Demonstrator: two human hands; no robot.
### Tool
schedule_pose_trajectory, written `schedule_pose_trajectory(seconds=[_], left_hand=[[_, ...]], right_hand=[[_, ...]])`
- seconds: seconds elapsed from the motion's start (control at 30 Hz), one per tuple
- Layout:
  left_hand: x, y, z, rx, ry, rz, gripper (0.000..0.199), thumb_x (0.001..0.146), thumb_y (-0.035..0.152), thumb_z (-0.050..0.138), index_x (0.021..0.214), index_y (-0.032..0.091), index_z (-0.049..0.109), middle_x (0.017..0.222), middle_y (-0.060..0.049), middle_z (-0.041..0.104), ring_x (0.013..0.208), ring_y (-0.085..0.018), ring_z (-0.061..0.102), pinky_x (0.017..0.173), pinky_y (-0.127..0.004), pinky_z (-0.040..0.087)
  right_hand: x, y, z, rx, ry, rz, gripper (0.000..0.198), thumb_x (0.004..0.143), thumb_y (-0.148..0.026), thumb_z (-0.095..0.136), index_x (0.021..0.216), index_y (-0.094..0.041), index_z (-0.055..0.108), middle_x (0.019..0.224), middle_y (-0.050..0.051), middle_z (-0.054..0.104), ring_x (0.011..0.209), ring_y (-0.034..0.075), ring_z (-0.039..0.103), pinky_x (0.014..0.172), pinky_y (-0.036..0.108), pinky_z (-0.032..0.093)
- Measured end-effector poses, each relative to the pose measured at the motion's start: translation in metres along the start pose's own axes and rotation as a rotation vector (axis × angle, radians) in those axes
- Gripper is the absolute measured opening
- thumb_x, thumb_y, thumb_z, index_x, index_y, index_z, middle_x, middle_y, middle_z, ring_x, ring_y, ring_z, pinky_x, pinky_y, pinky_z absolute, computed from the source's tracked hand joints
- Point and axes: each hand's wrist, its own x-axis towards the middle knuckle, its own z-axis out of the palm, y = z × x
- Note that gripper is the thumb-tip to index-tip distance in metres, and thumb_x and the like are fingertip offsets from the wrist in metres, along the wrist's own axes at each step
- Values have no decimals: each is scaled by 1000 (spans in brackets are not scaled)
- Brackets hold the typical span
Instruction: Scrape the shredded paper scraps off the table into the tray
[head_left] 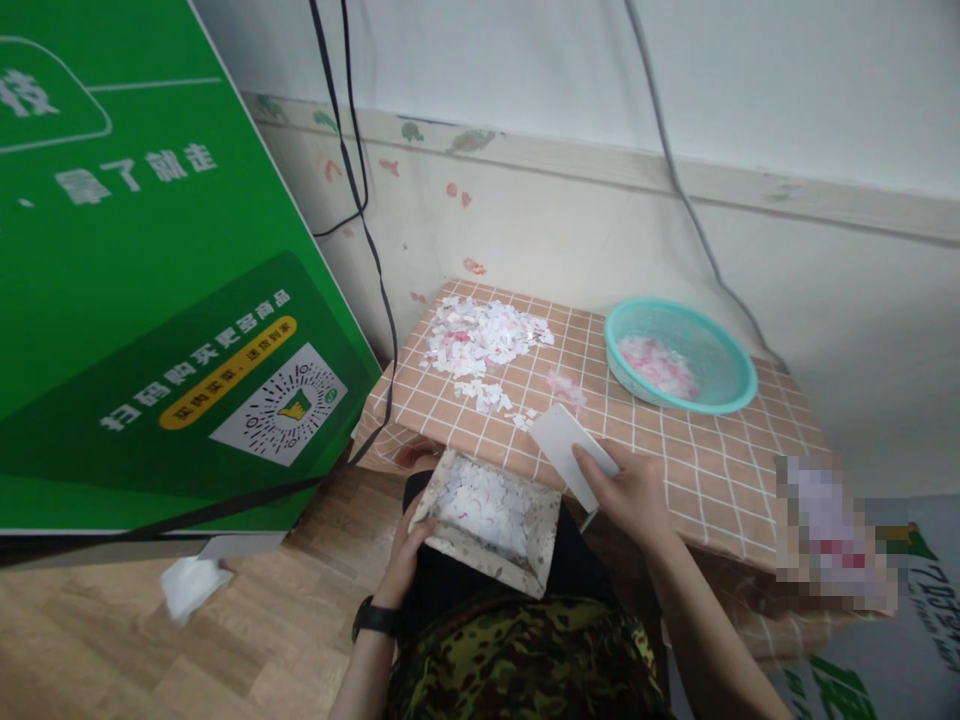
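My left hand [411,548] grips the left rim of a shallow tray [551,535], which is tilted over my lap beside the table's front edge. White paper scraps [484,505] with some pink marks lie inside it. In my right hand [630,490] is a flat white card [564,445], thumb on top, held over the table edge just right of the tray. Close to the card's far end are a few loose scraps. Behind them spreads a larger heap of white and pink paper scraps [484,335] on the table.
A turquoise plastic basket [739,385] holding pink and white bits stands on the checked tablecloth [495,425]. Some pink fluff [566,388] lies left of it. A green panel [150,260] rises at left, with a black strap [382,290] hanging nearby. A blurred-out item [832,530] sits at the right edge.
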Motion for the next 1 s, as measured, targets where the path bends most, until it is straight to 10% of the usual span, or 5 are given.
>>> schedule_pose_trajectory(seconds=[1.0], left_hand=[[-2,1,1,-10,-5,9,60,78,46,73,130,17,69,138,-11,68,135,-37,54,116,-47,36]], right_hand=[[-14,13,-3,-73,176,130,52,92,-64,53,85,-19,77,68,8,71,59,23,63,58,31,40]])
